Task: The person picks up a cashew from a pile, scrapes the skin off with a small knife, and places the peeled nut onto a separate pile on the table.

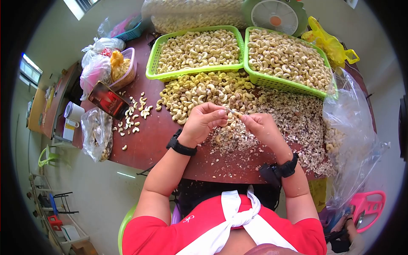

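Observation:
My left hand (pixel 207 121) is closed in a pinch on a cashew nut, mostly hidden behind the fingertips. Close beside it, my right hand (pixel 262 127) grips a small knife (pixel 236 114) with a short tan handle, its tip meeting the left fingers. Both hands are above the table, in front of a heap of cashew nuts (pixel 199 91) with some brownish skin on them. Beneath and to the right of my right hand spreads a pile of flaky skins (pixel 293 123).
Two green baskets (pixel 197 69) (pixel 289 83) full of pale cashews stand behind the heap. A scale (pixel 275 17) is at the back. Loose cashews (pixel 135 112), a dark red box (pixel 108 100) and bagged goods lie left. A clear plastic bag (pixel 350 123) hangs over the right edge.

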{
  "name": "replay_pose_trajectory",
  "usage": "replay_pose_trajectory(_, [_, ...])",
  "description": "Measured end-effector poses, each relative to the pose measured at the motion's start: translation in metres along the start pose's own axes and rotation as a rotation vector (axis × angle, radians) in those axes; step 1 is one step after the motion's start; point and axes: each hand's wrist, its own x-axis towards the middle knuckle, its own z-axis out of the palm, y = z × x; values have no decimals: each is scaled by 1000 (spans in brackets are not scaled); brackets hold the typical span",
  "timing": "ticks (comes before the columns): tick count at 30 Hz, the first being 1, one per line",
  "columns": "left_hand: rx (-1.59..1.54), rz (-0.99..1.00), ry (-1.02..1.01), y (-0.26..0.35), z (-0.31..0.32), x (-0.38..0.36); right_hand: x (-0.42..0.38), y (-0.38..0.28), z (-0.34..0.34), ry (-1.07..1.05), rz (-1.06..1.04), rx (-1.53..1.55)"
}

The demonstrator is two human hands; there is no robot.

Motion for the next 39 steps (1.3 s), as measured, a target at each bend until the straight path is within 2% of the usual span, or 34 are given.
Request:
replay_pose_trajectory(6, [-73,86,-70,1,2,0,-3,-5,0,-12,-45,16])
replay_pose_trajectory(15, [3,42,-234,7,-6,0,-5,-5,2,-62,-37,-23])
replay_pose_trajectory(23, [48,48,-236,8,-10,1,-4,-5,3,-65,-38,2])
replay_pose_trajectory(26, [76,29,-208,10,-12,1,-4,-5,3,-44,-15,-44])
replay_pose_trajectory(28, [60,-80,-301,14,-17,2,-3,-5,3,-39,24,-50])
replay_pose_trajectory(31, [8,-188,-248,16,-17,2,-4,-6,2,-40,23,-45])
replay_pose_trajectory(39, [33,-25,-254,14,-8,-1,-6,-10,1,-87,2,-47])
